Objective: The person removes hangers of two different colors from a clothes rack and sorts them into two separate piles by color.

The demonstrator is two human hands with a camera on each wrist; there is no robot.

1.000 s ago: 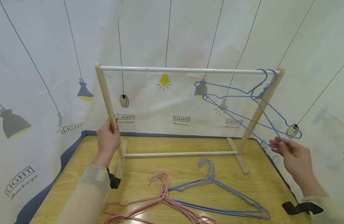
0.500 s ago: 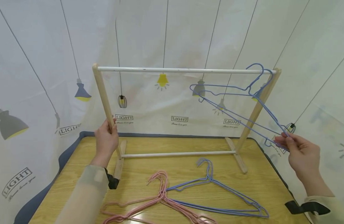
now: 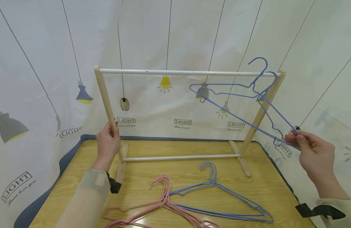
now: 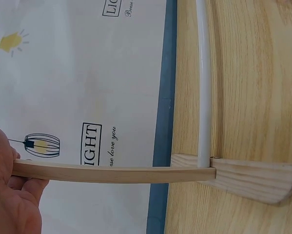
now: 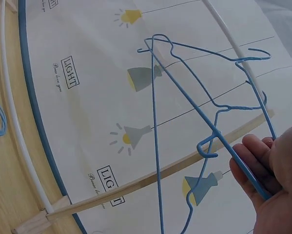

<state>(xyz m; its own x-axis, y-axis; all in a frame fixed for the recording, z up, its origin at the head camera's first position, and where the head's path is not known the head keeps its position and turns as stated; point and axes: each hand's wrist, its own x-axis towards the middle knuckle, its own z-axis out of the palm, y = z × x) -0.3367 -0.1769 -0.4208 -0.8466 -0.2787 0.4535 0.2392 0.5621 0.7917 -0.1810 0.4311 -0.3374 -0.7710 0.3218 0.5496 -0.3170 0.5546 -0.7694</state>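
Head view: I note my right hand (image 3: 315, 152) pinching a blue hanger (image 3: 243, 104) beside the rack (image 3: 189, 72); my left hand (image 3: 108, 145) grips its post.

The light is bright, soft and even in all three views, and it seems to come from above and through the pale curtain (image 3: 175, 38), which looks a little washed out. Shadows are very weak. There is a shiny glare patch on the wooden table (image 3: 152, 221) near the lower edge of the head view. The head view is sharp, but straight lines bend at the edges. In the wrist views the white rail (image 4: 204, 83) curves strongly, and the close left hand (image 4: 9, 195) is slightly blurred.
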